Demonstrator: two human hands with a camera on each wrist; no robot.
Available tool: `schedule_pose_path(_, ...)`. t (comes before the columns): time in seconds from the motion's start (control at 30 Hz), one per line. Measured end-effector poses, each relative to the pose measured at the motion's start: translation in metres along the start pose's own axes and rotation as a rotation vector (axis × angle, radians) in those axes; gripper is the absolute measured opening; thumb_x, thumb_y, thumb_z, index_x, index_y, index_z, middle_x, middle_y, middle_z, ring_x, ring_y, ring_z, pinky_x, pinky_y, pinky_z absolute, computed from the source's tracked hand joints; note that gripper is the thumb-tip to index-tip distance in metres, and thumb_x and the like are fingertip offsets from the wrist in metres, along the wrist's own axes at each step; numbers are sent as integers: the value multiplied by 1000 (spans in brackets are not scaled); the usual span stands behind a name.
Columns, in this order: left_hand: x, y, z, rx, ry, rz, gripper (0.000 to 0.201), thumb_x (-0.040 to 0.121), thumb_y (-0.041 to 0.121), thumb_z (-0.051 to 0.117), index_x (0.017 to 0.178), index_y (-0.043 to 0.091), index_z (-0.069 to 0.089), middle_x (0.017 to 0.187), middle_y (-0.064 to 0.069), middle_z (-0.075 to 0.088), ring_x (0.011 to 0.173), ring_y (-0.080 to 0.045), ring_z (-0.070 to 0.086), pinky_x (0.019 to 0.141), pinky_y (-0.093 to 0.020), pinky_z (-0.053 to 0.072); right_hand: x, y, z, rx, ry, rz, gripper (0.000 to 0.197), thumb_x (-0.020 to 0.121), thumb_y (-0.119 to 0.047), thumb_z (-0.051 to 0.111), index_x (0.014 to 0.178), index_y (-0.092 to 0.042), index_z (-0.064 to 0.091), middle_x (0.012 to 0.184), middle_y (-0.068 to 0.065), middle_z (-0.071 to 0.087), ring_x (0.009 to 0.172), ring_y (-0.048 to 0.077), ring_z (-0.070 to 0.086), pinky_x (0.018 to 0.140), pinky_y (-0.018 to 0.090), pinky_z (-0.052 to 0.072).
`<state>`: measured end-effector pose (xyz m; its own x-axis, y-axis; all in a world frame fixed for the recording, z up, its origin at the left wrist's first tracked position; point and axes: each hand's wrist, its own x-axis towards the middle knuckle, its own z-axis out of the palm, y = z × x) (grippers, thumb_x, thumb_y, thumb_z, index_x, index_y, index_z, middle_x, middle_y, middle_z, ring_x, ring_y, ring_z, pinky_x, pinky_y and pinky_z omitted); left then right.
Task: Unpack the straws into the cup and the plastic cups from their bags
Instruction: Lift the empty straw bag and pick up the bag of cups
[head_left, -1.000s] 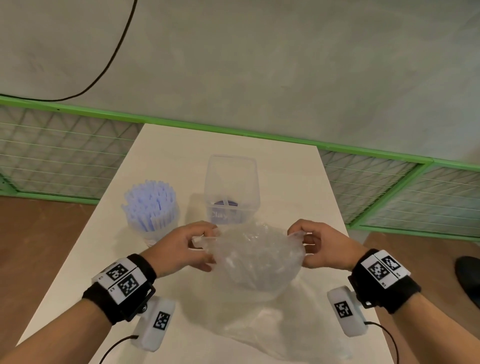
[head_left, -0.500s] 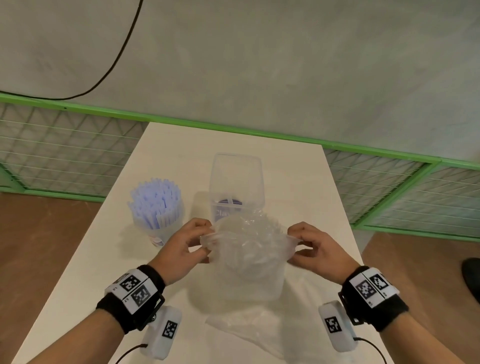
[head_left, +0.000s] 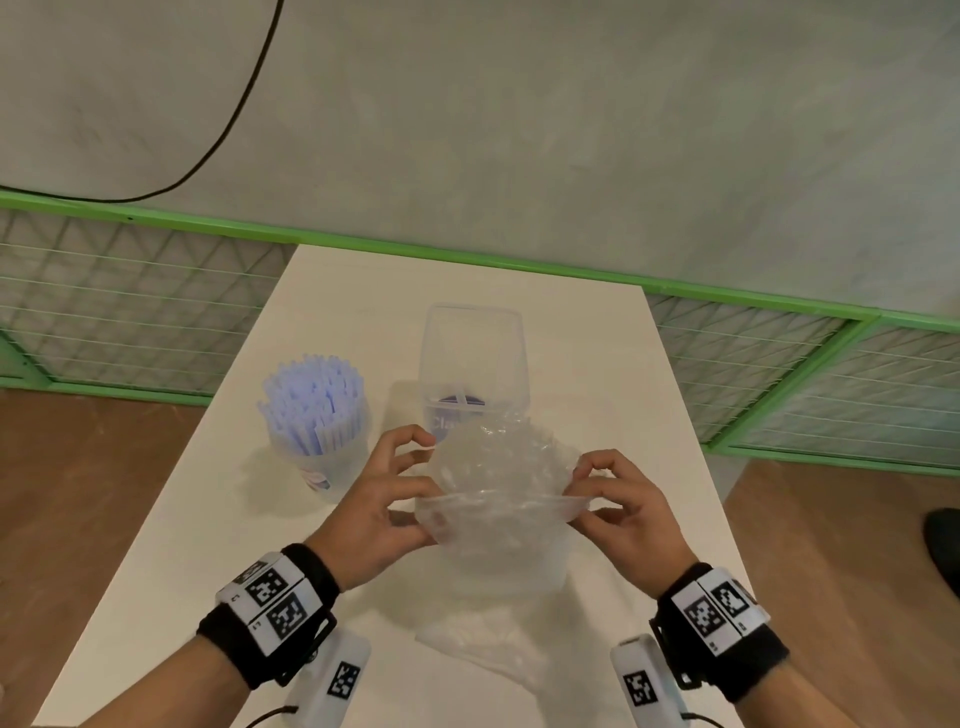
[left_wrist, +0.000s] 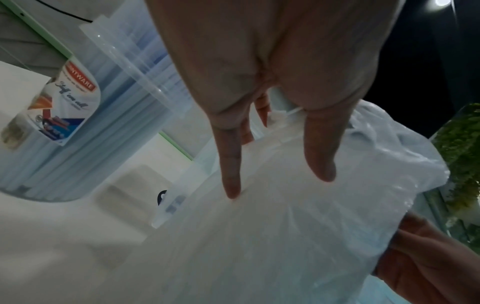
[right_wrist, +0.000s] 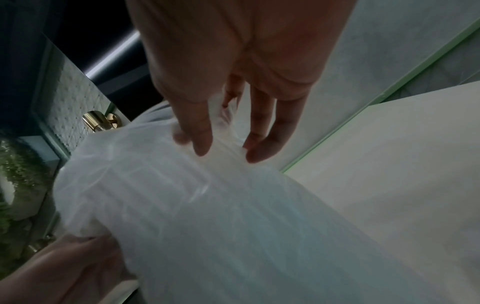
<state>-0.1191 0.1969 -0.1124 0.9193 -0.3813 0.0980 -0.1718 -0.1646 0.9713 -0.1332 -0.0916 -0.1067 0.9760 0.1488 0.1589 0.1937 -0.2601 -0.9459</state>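
The bag (head_left: 498, 499) between the hands is clear and colourless, crinkled with pale glints, and the desk (head_left: 332, 291) under it is cream white. Beyond the left hand (head_left: 374, 514), the straws (head_left: 311, 400) are pale lilac-blue in a see-through cup (head_left: 332, 462) with a red, white and blue label. Both wristbands (head_left: 270, 618) are black, carrying black-and-white square-patterned tags.

The right hand (right_wrist: 233, 67) reaches down from the top of the view, its fingertips (right_wrist: 202, 144) pinching a gathered fold at the upper edge of the clear plastic bag (right_wrist: 221, 226); ribbed shapes show faintly through the film; the left hand (right_wrist: 64, 267) grips the bag's far side at lower left; the pale bench (right_wrist: 402, 164) lies to the right, a green-edged mesh panel (right_wrist: 441, 67) beyond it.
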Motion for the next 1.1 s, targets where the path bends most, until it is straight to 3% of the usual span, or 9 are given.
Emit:
schedule_pose_path(0.17, -8, -14, 1, 154, 70, 152, 30, 81, 1, 68, 83, 31, 75, 137, 14, 31, 131, -10, 41, 83, -22, 52, -8, 14, 6, -127, 6, -112, 24, 77, 2, 64, 80, -17, 77, 108, -10, 49, 89, 17, 62, 68, 17, 43)
schedule_pose_path(0.23, -10, -18, 2, 288, 120, 264, 41, 78, -5, 59, 88, 32, 74, 138, 7, 32, 132, -15, 40, 103, -23, 41, -10, 16, 7, -185, 6, -143, 36, 77, 9, 60, 80, -23, 76, 112, -8, 47, 99, 23, 61, 75, 19, 44)
schedule_pose_path(0.3, -11, -19, 4, 345, 140, 310, 47, 73, -11, 54, 87, 30, 74, 135, 0, 33, 131, -17, 39, 110, -18, 30, -13, 15, 8, -203, 4, -152, 44, 77, 11, 56, 80, -28, 76, 114, -8, 45, 105, 26, 60, 82, 22, 46)
schedule_pose_path(0.57, -15, -12, 13, 362, 118, 347, 57, 72, -19, 44, 86, 29, 70, 133, 1, 29, 126, -18, 41, 111, -22, 32, -19, 5, 13, -132, 1, -114, 57, 77, 13, 45, 77, -34, 77, 122, -2, 39, 105, 34, 57, 96, 39, 45)
schedule_pose_path(0.73, -15, -16, 12, 561, 67, 373, 71, 67, -27, 43, 96, 33, 67, 136, 2, 25, 114, -26, 55, 109, -21, 36, -23, 9, 22, -209, 24, -140, 66, 75, 26, 45, 68, -31, 77, 123, -7, 38, 114, 21, 50, 99, 22, 39)
schedule_pose_path(0.8, -17, -17, 9, 597, 21, 349, 72, 71, -28, 51, 99, 37, 67, 139, 5, 22, 123, -26, 49, 103, -33, 47, -23, 8, 22, -230, 17, -123, 62, 76, 22, 47, 68, -32, 77, 124, -10, 37, 116, 15, 46, 99, 18, 37)
schedule_pose_path(0.87, -19, -15, 4, 588, -26, 335, 63, 76, -18, 57, 99, 40, 69, 143, 4, 23, 133, -20, 38, 103, -41, 46, -23, 2, 19, -230, -27, -72, 45, 79, 2, 51, 69, -34, 77, 126, -10, 36, 123, 15, 42, 104, 20, 33)
schedule_pose_path(1.0, -26, -1, 0, 387, -109, 219, 17, 83, 29, 70, 98, 36, 72, 149, 3, 24, 136, -14, 37, 115, -22, 26, -26, -13, 13, -201, -91, 8, 10, 79, -37, 68, 76, -30, 75, 129, -3, 39, 126, 19, 47, 106, 23, 35)
schedule_pose_path(1.1, -27, 4, 3, 150, 34, 67, 27, 72, 41, 79, 94, 34, 65, 141, 10, 36, 127, -15, 50, 105, -25, 40, -27, -15, 14, -96, 13, 105, 36, 66, -31, 85, 88, -30, 57, 125, -12, 46, 111, 16, 58, 81, 32, 56)
